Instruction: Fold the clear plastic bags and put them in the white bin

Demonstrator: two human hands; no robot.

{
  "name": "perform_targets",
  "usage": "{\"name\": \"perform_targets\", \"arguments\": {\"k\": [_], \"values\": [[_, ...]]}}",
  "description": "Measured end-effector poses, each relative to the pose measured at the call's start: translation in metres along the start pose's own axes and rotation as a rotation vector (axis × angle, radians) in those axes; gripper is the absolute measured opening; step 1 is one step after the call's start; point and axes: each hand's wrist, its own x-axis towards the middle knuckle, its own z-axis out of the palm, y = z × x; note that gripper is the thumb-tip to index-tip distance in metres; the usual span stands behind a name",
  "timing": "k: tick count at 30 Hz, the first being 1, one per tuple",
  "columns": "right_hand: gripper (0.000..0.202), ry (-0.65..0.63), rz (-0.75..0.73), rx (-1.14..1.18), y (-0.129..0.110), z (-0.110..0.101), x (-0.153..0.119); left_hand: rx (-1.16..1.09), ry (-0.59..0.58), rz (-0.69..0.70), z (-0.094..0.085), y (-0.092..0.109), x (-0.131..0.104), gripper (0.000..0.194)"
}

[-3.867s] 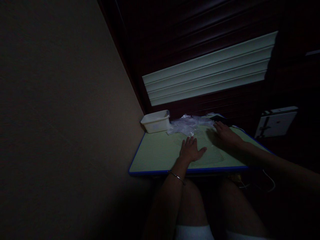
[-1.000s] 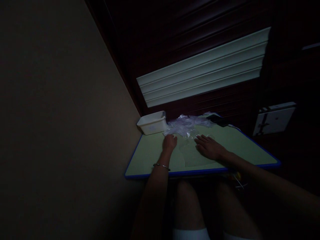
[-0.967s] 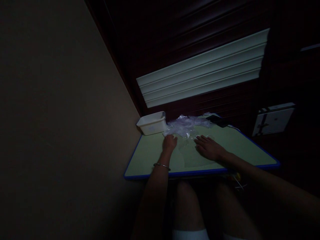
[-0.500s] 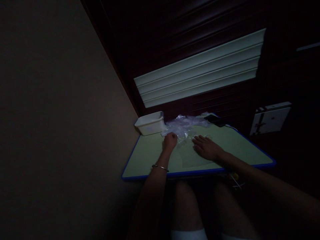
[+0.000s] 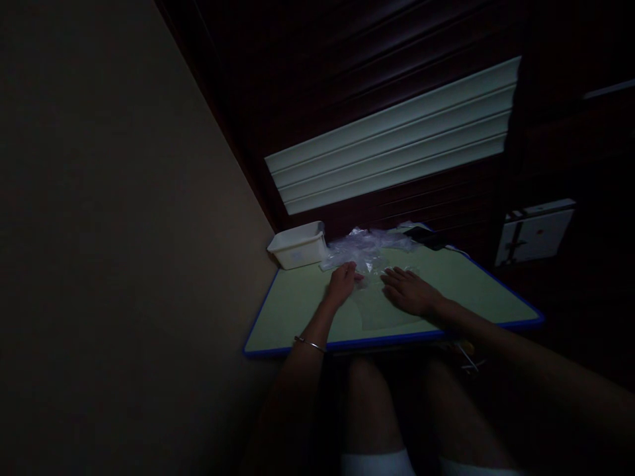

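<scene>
Clear sheet [image 5: 381, 313] lies under the right hand [image 5: 407, 291], crumpled plastic [image 5: 358, 247] crowding the far edge

Starting at far left, and the plain wall [image 5: 149, 198] takes up that whole side, with the blue-edged table [image 5: 297, 307] close by it. In the table's far left corner sits a white tub [image 5: 300, 247], upright, hemming in that end. Just nearer to us is the left hand [image 5: 342, 283], a bracelet [image 5: 310, 344] on its wrist; the fingers are bent, thumb side towards the sheet, and whether they pinch its edge, I cannot tell in this gloom.

Beyond that hand the shiny crumpled plastic sprawls from beside the tub along the back, filling the space before the dark door with its pale slats [image 5: 397, 135]. Mid-table, there's the sheet, flat and hard to make out, reaching towards the near edge; below that edge, the person's knees [image 5: 370, 390]. The right hand is palm down over it, fingers straight and lying close together, hiding part of the plastic. Behind it, a dark object [image 5: 424, 238] too dim to name, then a white cord [image 5: 457, 251] at the table's edge. Out right, well apart from the hands, a white box [image 5: 536, 237] with dark bands.
</scene>
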Motion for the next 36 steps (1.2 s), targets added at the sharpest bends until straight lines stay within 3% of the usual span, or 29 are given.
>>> {"name": "perform_targets", "arguments": {"k": [10,16,20,25,29,36], "values": [[0.057,-0.006,0.01,0.013,0.0,-0.001,-0.001,0.205,-0.079,0.09,-0.002,0.002,-0.004,0.056],[0.058,-0.01,0.006,0.006,0.0,-0.001,0.0,0.28,0.008,0.053,0.0,-0.006,0.027,0.025],[0.058,-0.008,0.002,-0.001,-0.003,-0.004,-0.002,0.342,0.053,0.035,0.007,-0.013,0.054,0.026],[0.059,-0.019,0.012,0.007,-0.005,-0.006,-0.002,0.39,0.021,-0.026,0.018,-0.019,0.08,0.029],[0.059,-0.024,0.022,0.012,-0.007,-0.007,-0.003,0.387,-0.016,-0.072,0.023,-0.021,0.091,0.032],[0.057,-0.021,0.023,0.01,-0.01,-0.011,-0.004,0.361,-0.064,-0.077,0.021,-0.02,0.093,0.017]]}}
